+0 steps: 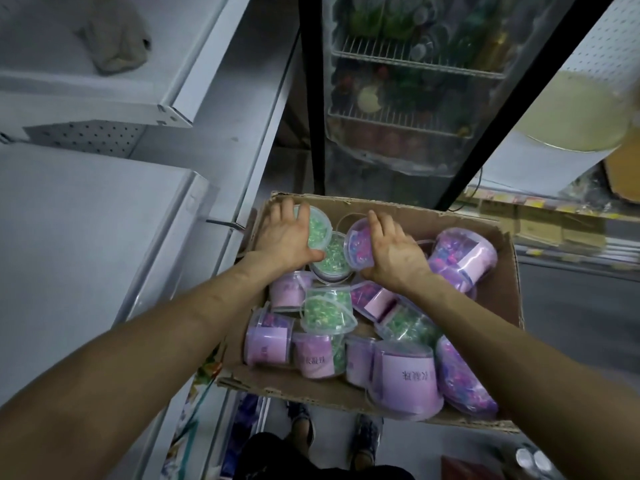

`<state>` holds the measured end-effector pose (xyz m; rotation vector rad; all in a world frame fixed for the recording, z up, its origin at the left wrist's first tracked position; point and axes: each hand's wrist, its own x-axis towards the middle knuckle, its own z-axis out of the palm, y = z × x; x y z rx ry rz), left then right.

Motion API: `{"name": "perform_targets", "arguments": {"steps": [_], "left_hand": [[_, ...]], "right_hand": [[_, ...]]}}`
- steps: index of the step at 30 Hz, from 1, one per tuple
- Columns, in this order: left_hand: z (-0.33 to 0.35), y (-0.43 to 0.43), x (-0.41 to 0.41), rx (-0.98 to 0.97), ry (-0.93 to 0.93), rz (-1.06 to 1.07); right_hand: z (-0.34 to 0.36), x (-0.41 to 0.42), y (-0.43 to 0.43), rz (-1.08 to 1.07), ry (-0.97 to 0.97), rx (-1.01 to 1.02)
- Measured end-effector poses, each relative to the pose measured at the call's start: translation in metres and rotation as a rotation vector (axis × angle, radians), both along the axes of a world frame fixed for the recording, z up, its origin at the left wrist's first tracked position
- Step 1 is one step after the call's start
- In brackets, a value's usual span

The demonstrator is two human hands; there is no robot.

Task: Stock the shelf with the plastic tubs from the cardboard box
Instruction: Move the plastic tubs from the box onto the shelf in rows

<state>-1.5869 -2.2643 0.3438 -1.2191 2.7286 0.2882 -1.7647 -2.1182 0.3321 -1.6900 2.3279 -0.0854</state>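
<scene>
the left hand (287, 233) covers the near side of a green tub (318, 226), and the right hand (388, 251) hides much of a purple tub (358, 242). print on the tub labels (412, 374) is too blurred to read. goods behind the fridge (313, 98) glass at top centre are a smear. a pale round thing (581, 112) is cut off by the right edge. the box (311, 393) hides part of the shoes (301, 422) at the bottom.

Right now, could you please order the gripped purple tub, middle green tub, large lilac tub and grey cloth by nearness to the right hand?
1. purple tub, gripped by right hand
2. middle green tub, just left
3. large lilac tub, box's near edge
4. grey cloth, upper shelf
</scene>
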Motion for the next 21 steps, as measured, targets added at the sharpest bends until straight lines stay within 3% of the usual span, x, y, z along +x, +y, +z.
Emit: {"name": "perform_targets", "arguments": {"steps": [4, 9, 21], "left_hand": [[0.006, 0.003, 0.004, 0.022, 0.044, 0.028], [0.018, 0.012, 0.024, 0.057, 0.174, 0.038], [0.088, 0.065, 0.071, 0.073, 0.308, 0.172]], "right_hand": [[-0.002, -0.003, 0.004, 0.018, 0.007, -0.049], [0.012, -0.012, 0.023, -0.078, -0.229, -0.205], [0.079, -0.018, 0.046, 0.078, -0.389, -0.249]]}}
